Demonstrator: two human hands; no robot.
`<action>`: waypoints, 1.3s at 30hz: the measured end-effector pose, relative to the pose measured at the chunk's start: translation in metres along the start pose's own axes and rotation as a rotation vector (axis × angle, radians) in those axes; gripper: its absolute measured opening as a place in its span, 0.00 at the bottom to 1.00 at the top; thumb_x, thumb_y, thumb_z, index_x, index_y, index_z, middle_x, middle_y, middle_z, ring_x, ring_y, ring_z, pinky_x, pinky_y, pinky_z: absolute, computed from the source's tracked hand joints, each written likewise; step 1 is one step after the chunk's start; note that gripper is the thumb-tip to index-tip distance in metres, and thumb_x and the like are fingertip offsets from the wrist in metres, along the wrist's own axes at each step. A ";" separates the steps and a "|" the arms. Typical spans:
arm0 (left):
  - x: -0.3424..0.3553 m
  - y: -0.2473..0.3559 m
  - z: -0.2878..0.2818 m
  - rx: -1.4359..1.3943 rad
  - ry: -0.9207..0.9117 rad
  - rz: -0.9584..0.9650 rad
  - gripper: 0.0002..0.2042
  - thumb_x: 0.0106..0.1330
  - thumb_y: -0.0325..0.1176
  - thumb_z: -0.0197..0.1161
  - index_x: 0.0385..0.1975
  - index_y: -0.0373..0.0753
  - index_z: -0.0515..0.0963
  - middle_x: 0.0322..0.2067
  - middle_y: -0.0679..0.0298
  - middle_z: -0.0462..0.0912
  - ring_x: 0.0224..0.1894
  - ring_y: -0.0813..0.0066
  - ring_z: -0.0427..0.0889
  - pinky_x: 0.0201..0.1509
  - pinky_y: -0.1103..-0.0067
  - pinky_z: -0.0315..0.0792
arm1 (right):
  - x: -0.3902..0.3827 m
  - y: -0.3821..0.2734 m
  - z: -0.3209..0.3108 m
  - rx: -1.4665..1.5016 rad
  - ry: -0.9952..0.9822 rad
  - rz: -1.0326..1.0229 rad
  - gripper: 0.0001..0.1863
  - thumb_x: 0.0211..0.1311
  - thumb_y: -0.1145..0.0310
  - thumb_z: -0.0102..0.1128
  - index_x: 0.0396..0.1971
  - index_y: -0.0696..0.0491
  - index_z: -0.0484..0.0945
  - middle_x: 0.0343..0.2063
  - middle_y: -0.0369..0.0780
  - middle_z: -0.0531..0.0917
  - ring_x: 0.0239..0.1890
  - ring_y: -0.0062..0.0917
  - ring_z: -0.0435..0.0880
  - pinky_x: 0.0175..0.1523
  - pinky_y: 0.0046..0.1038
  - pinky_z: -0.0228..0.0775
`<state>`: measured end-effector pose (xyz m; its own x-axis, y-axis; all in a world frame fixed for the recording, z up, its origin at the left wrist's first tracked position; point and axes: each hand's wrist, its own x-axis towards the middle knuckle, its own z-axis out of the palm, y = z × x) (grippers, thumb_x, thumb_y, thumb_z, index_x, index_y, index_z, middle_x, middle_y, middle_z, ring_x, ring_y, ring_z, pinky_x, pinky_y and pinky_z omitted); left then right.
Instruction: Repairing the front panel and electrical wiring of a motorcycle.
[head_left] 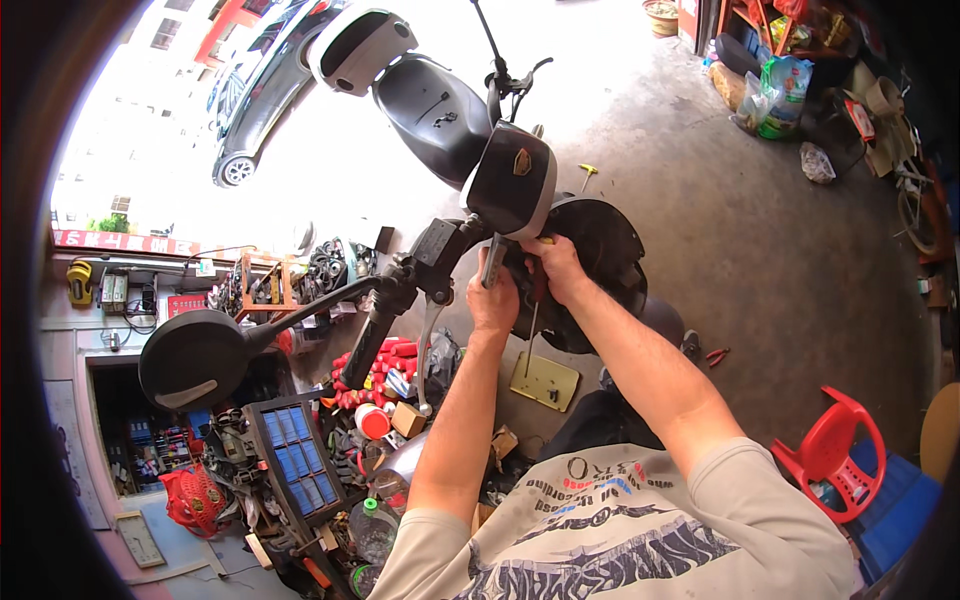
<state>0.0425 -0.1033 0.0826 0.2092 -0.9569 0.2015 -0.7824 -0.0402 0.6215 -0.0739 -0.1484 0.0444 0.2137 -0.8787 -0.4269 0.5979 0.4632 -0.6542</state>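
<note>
Both hands are up at the scooter's handlebar column [470, 250]. Left hand [493, 300] is wrapped around a flat metal piece [490, 262], right hand [556, 268] is closed around a screwdriver [533, 315] with the shaft pointing down. Below the grip, a yellowish plate [544, 381] lies on the floor. Further left, a shelf of clutter with a red-capped tub [372, 421] (can't see inside). Far beyond the hands, a basket [662, 15].

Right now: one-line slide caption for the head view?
Both hands, left and right, work a screwdriver under a black scooter's headlight cowl.
</note>
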 end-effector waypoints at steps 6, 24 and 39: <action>-0.003 -0.011 0.007 0.105 -0.017 0.021 0.13 0.64 0.32 0.48 0.46 0.39 0.69 0.24 0.44 0.78 0.31 0.40 0.78 0.33 0.56 0.70 | 0.000 0.007 0.019 -0.046 0.135 -0.071 0.08 0.52 0.70 0.63 0.29 0.56 0.76 0.23 0.34 0.78 0.20 0.18 0.74 0.24 0.22 0.67; -0.008 -0.008 0.005 -0.003 0.011 0.056 0.07 0.66 0.32 0.47 0.41 0.40 0.69 0.24 0.48 0.78 0.31 0.42 0.78 0.32 0.59 0.69 | 0.004 0.007 0.012 0.010 0.141 -0.040 0.17 0.50 0.65 0.66 0.39 0.57 0.77 0.30 0.36 0.80 0.25 0.19 0.76 0.26 0.22 0.70; 0.016 0.009 0.008 0.192 0.061 0.126 0.15 0.63 0.42 0.60 0.23 0.35 0.77 0.15 0.56 0.77 0.18 0.59 0.77 0.23 0.66 0.67 | -0.011 0.000 0.007 0.131 0.201 -0.107 0.22 0.49 0.58 0.65 0.33 0.62 0.73 0.21 0.41 0.78 0.18 0.23 0.77 0.21 0.26 0.68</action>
<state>0.0342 -0.1218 0.0851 0.1338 -0.9388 0.3176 -0.9004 0.0188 0.4347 -0.0706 -0.1397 0.0535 -0.0063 -0.8751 -0.4840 0.7063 0.3387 -0.6217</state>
